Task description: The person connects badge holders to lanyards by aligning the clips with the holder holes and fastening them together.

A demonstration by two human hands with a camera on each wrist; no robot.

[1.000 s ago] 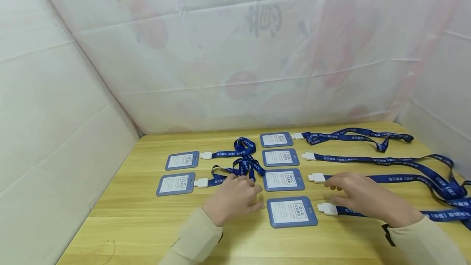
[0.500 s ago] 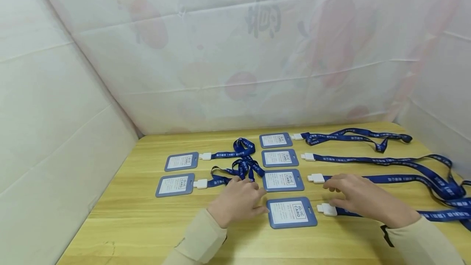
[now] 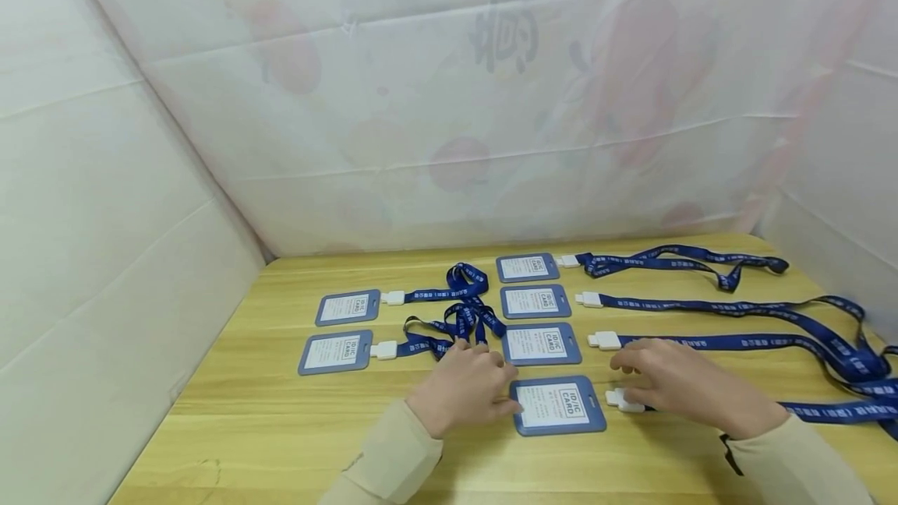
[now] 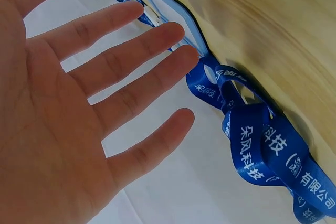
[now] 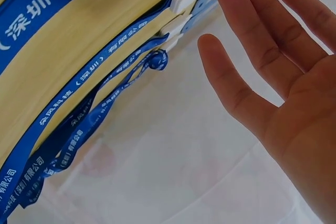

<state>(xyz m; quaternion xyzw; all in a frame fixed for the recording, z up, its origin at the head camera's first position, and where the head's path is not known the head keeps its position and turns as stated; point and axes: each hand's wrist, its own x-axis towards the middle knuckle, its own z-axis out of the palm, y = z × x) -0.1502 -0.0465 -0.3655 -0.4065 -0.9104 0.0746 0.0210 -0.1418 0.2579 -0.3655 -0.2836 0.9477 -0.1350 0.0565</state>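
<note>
My left hand (image 3: 466, 388) hovers with relaxed, spread fingers between the crumpled blue lanyards (image 3: 463, 322) and the front blue ID card holder (image 3: 557, 405). Its thumb tip overlaps that holder's left edge; contact cannot be told. In the left wrist view the fingers (image 4: 131, 98) are apart and hold nothing. Over the front lanyard (image 3: 842, 411) hangs my right hand (image 3: 684, 384), fingers loosely bent, thumb by the white clip (image 3: 627, 401). A small gap separates this clip from the front holder. The right wrist view shows the fingers (image 5: 247, 35) gripping nothing, above several printed lanyards (image 5: 79, 82).
Behind the front holder lie more blue card holders (image 3: 542, 344) in a column, with lanyards stretching right. Two others (image 3: 335, 352) lie at the left. White cloth walls (image 3: 449, 115) enclose the wooden table (image 3: 281, 443) at the back and sides.
My left hand has shifted right, its thumb now over the front card holder's edge. The right hand has moved slightly left and nearer the front clip. The holders have stayed in place.
</note>
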